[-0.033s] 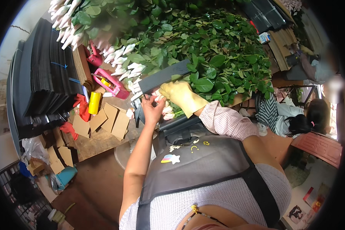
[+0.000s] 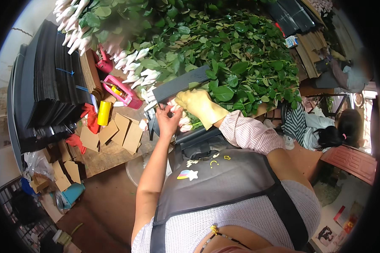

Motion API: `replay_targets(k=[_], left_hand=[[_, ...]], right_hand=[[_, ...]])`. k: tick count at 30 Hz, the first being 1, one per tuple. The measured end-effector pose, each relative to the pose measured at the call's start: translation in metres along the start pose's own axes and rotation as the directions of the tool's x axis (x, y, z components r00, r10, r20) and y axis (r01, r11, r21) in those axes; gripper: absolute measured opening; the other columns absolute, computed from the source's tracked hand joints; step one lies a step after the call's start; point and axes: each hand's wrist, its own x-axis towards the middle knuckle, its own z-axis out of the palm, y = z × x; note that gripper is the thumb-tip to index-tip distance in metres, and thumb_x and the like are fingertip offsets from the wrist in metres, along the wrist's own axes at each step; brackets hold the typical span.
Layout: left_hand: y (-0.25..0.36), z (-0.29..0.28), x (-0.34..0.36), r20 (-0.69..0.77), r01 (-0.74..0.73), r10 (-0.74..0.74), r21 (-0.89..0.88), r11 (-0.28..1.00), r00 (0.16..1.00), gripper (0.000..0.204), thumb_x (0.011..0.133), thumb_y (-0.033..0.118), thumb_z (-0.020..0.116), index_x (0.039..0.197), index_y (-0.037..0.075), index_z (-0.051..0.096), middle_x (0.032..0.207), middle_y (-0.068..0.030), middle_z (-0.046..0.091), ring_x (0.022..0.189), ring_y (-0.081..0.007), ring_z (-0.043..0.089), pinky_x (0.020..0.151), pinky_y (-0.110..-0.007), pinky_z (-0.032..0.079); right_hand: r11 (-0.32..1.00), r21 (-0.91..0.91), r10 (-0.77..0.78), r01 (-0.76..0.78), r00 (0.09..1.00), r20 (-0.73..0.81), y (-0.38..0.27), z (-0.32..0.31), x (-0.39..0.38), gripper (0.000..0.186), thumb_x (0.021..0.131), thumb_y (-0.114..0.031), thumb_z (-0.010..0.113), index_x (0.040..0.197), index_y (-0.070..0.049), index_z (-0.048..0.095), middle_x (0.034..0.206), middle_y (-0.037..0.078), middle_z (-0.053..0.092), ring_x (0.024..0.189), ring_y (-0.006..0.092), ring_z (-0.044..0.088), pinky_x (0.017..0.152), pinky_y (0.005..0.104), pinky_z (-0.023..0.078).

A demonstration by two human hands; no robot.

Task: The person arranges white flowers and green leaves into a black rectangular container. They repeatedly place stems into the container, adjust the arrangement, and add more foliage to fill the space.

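Nothing visibly changes between the two pictures: both hands keep their poses and the flowers stay where they are, so the handling of the rose heads gets no further in this instant. The landmark is the narrow black panel (image 2: 181, 84) lying in front of the person. The pale pink rose heads (image 2: 185, 122) sit just on its near side, partly covered by the hands. The bare left hand (image 2: 169, 121) is at the panel's near left corner beside the blooms, thumb and forefinger narrowed almost to a ring; whether they pinch anything, I cannot tell. The right hand, in a yellow rubber glove (image 2: 202, 106), curves over the roses against the panel's near edge; its fingertips are hidden, so its grip cannot be told. Leafy green stems (image 2: 249, 63) spread to the panel's right and beyond it. Roses in white sleeves (image 2: 150, 76) lie to its left, then a pink tape dispenser (image 2: 133, 101), with a yellow roll (image 2: 104, 113) farther left and cardboard pieces (image 2: 121, 128) nearer the person.
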Motion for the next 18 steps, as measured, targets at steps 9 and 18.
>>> replay_targets(k=[9,18], left_hand=[[-0.006,0.001,0.005,0.076,0.093,-0.089,-0.051,0.994,0.993,0.045,0.075,0.03,0.09,0.098,-0.003,0.069,0.129,-0.0259,0.053,0.12,-0.0362,0.051,0.102,-0.042,0.043],[0.001,-0.006,0.01,0.098,0.134,-0.134,0.009,0.991,0.986,0.053,0.072,0.037,0.092,0.093,-0.006,0.069,0.127,-0.0217,0.051,0.118,-0.0354,0.05,0.104,-0.042,0.041]], right_hand=[[0.998,-0.031,-0.06,0.061,0.997,0.055,0.002,0.007,0.01,0.011,0.088,-0.024,0.063,0.084,-0.014,0.068,0.072,0.004,0.065,0.061,0.0229,0.071,0.051,0.0366,0.055],[0.741,0.667,-0.146,-0.076,0.952,0.27,0.012,-0.126,-0.034,0.04,0.097,-0.042,0.064,0.1,-0.003,0.07,0.089,0.011,0.074,0.075,0.0246,0.072,0.068,0.0387,0.057]])
